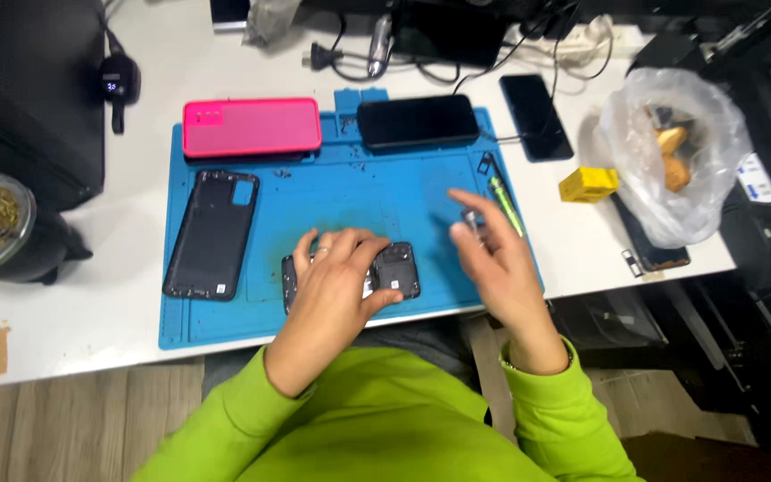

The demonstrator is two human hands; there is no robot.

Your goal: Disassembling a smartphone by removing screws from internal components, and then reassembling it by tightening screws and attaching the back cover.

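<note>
Left hand (336,277) clamps opened phone (385,270) at mat's (403,192) front edge; right hand (493,259) hovers, fingers apart. Plastic bag (671,152) holds brownish items.

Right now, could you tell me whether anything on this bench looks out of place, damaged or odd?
The blue silicone work mat carries a dark smudge and scattered specks at its middle. The opened dark phone under the left hand lies without its black back cover, which rests apart at the mat's left.
</note>
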